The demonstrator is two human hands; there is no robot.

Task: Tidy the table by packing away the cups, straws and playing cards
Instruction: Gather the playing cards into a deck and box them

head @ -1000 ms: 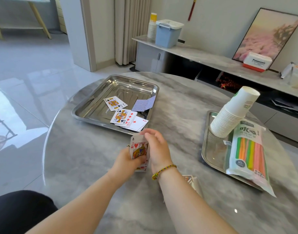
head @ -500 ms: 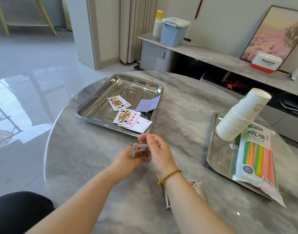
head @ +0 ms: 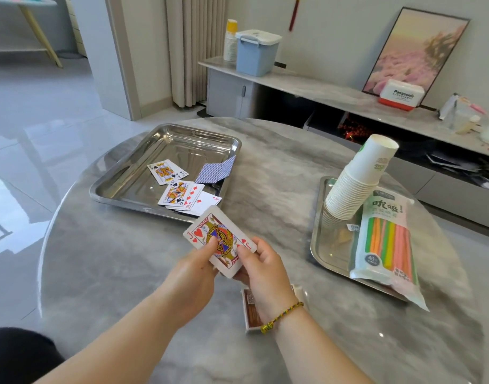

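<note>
Your left hand (head: pixel 192 275) and right hand (head: pixel 262 275) both grip the face-up deck (head: pixel 224 235), thumbs on top; loose cards (head: pixel 179 194) lie at 11 o'clock.

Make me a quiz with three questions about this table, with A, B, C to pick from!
1. Where are the cups? A on a chair; B in the right tray; C in a bag.
2. What colour are the face-down cards in the left tray? A blue; B green; C red.
3. What are the left hand and right hand doing? A both are empty; B one lifts a cup; C both hold a bunch of cards.

Answers: B, the stack leans in that tray beside the straws. A, their backs show a blue pattern. C, a thumb of each hand presses on the bunch.
</note>
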